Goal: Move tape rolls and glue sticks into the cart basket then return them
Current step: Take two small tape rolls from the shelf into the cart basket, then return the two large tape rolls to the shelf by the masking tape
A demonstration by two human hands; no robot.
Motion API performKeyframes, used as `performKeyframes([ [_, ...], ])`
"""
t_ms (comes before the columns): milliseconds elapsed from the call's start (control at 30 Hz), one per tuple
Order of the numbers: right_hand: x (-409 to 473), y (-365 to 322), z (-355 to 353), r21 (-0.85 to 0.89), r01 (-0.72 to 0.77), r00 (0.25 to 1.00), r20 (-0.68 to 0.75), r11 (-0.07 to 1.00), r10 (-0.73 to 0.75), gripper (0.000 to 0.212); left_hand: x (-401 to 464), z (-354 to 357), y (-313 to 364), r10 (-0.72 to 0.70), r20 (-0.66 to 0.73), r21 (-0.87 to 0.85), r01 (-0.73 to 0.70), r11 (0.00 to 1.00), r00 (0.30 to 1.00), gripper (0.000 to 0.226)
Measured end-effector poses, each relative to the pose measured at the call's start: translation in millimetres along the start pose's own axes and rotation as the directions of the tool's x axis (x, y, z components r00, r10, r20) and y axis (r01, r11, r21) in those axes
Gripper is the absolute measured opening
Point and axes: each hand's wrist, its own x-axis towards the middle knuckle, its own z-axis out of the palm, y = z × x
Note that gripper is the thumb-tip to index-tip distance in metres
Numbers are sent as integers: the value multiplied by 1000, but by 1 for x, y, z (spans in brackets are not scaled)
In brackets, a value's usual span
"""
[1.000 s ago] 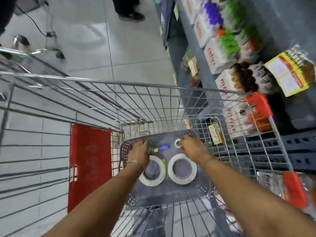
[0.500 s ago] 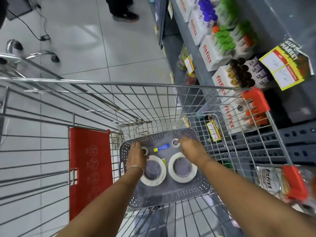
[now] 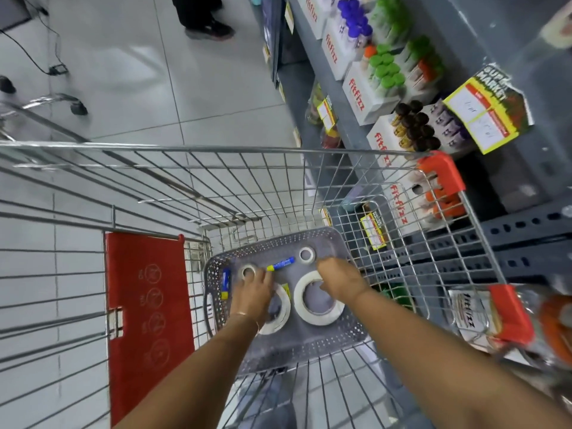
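Note:
A grey perforated basket (image 3: pixel 309 351) sits in the wire cart (image 3: pixel 216 148). In it lie two large white tape rolls, the left one (image 3: pixel 280 320) partly under my wrist and the right one (image 3: pixel 318 318). Two small tape rolls lie farther back, one on the left (image 3: pixel 248 270) and one on the right (image 3: pixel 306 254). A blue and yellow glue stick (image 3: pixel 281 264) lies between them, and another glue stick (image 3: pixel 226 283) lies by the left wall. My left hand (image 3: pixel 252 294) has its fingertips closed on the left small roll. My right hand (image 3: pixel 337 280) curls its fingers over the right large roll's far rim.
A red child-seat flap (image 3: pixel 145 305) hangs on the cart's left. Grey shelves (image 3: pixel 510 230) with boxed bottles (image 3: pixel 387 72) and price tags stand close on the right. A person's feet (image 3: pixel 207 26) and another cart's wheel (image 3: pixel 77 108) are on the tiled floor ahead.
My right hand drew back from the small right roll onto the large right roll's rim. My left hand settled its fingers on the left small roll. The view tilted slightly.

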Motion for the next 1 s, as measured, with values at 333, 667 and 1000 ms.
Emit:
performKeyframes([
  [333,2,-4,-3,-18,25,1000,12,1000,-24,32,14,-9,-7,170,88,109,-179,978,981,34],
  [667,-105,18,-78,348,-29,949,-284,937,135,25,-29,-110,-8,146,-107,-90,-156,984,983,26],
  [1000,-352,81,-127,691,84,604,-608,718,514,24,-152,-281,95,458,-460,123,-457,881,760,7],
])
